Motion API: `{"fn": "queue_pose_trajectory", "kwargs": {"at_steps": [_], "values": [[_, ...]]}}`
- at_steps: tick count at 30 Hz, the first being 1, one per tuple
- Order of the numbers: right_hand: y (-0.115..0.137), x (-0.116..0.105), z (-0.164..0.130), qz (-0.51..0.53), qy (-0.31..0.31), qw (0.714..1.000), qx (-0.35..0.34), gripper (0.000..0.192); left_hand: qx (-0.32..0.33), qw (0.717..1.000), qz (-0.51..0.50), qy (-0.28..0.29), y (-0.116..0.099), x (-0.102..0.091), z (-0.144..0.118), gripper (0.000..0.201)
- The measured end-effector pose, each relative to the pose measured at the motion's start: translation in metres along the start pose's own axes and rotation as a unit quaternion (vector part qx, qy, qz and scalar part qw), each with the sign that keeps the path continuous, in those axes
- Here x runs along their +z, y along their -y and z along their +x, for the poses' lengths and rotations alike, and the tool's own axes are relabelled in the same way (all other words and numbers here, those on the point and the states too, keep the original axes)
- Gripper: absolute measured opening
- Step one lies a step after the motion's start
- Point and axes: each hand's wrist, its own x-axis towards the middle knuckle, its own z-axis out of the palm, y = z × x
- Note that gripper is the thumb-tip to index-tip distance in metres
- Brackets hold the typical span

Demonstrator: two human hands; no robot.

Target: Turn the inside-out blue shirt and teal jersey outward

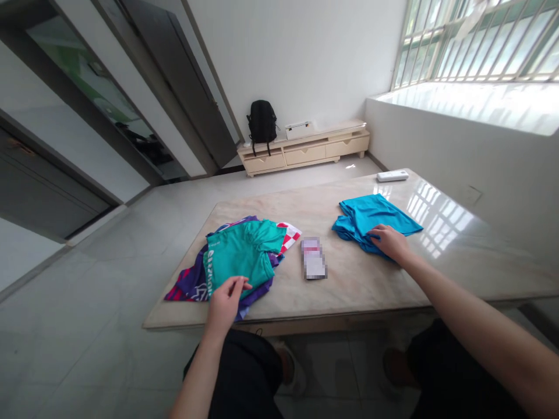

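Here: left hand pinching teal jersey; right hand flat on folded blue shirt.

Bare table lies open between my two hands, interrupted only by a small blurred packet; a white remote occupies the far edge.

There is just one camera, worn on the person's head, and it looks forward and down from close above the desk, so both arms come in from the bottom edge, while the floor, a far wall and a window show beyond the desk.
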Motion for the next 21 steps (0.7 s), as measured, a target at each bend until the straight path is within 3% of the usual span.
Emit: {"fn": "queue_pose_trajectory", "kwargs": {"at_steps": [3, 8, 13, 21], "values": [[0.001, 0.001, -0.002, -0.016, 0.002, 1.0, -0.004, 0.033, -0.017, 0.997, -0.044, -0.062, 0.0, -0.013, -0.002, 0.039], [-0.001, 0.005, 0.004, -0.028, 0.016, 0.999, -0.016, 0.04, -0.026, 0.999, -0.04, 0.007, -0.006, -0.016, -0.005, 0.037], [0.004, 0.007, 0.013, -0.037, 0.018, 0.999, 0.005, 0.037, -0.014, 0.999, -0.017, 0.025, -0.013, -0.017, -0.01, 0.035], [0.035, -0.021, 0.011, -0.041, -0.008, 0.999, 0.013, 0.04, -0.028, 0.997, 0.039, 0.059, -0.004, -0.017, -0.005, 0.037]]}}
